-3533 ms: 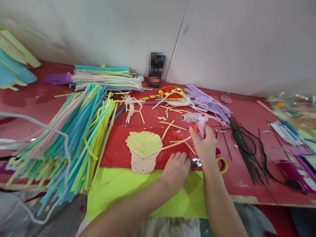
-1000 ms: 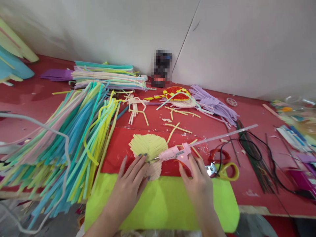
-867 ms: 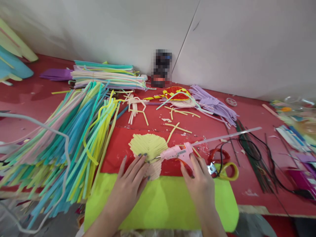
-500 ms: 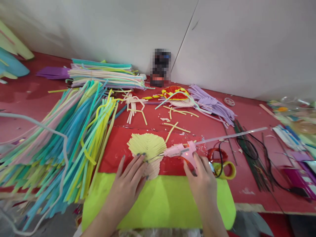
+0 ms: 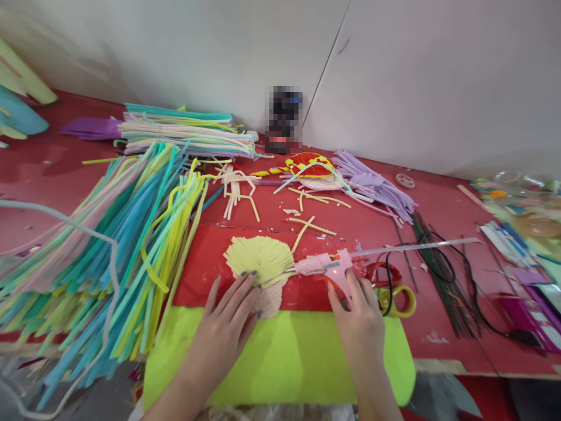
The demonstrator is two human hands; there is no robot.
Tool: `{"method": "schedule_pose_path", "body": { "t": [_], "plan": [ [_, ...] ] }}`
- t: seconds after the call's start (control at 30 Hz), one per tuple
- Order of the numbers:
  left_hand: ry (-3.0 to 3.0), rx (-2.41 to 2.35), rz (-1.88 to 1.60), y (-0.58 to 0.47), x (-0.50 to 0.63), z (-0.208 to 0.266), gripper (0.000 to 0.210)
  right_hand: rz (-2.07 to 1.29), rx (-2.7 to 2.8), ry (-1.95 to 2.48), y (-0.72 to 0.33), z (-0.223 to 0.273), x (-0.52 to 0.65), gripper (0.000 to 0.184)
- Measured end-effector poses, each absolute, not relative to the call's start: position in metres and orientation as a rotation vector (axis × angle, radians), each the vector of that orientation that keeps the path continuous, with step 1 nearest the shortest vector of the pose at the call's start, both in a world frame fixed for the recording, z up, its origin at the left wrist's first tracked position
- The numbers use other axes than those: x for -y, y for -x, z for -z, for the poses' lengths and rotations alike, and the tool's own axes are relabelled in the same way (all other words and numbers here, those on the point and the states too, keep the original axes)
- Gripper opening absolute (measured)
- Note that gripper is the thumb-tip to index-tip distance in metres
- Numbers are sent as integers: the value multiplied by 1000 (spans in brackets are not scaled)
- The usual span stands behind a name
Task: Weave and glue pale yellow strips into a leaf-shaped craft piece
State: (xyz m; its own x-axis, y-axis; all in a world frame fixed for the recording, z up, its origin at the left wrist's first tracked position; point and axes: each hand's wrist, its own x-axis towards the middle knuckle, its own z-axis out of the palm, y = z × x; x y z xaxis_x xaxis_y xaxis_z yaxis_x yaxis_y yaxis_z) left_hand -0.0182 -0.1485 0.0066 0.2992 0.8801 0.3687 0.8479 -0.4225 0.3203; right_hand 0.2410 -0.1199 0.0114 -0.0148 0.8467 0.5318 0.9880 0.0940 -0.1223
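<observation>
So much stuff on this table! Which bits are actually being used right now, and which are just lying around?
In use:
left hand pressing the yellow woven piece
right hand gripping the pink glue gun
red sheet underneath

Lying about:
scissors
long coloured strips
purple strips
black cord

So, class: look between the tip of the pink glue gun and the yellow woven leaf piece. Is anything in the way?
Nothing visible. The right hand holds the glue gun with its tip at the leaf piece's right edge; the left hand lies flat on its lower edge, beside the tip.
</observation>
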Motion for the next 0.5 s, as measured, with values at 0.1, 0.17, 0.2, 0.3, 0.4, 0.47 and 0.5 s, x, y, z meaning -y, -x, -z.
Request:
{"method": "schedule_pose_path", "body": {
  "t": [0.1, 0.17, 0.2, 0.3, 0.4, 0.47, 0.5],
  "plan": [
    [-2536, -1642, -714, 20, 148, -7, 30, 376, 1884, 1840, -242, -11, 120, 37],
    [-2567, -1629, -671, 21, 148, -7, 31, 352, 1870, 1866, -244, -10, 121, 38],
    [-2574, -1625, -662, 21, 148, -7, 31, 340, 1862, 1871, -244, -10, 121, 39],
    [-2550, -1630, -688, 20, 148, -7, 31, 329, 1847, 1862, -246, -10, 121, 39],
    [-2511, -1652, -734, 19, 148, -7, 29, 341, 1853, 1850, -246, -11, 120, 40],
    [-2534, -1641, -716, 19, 148, -8, 30, 360, 1859, 1854, -247, -11, 119, 40],
    [-2553, -1631, -698, 19, 148, -8, 30, 371, 1859, 1857, -247, -12, 119, 39]
  ]
}}
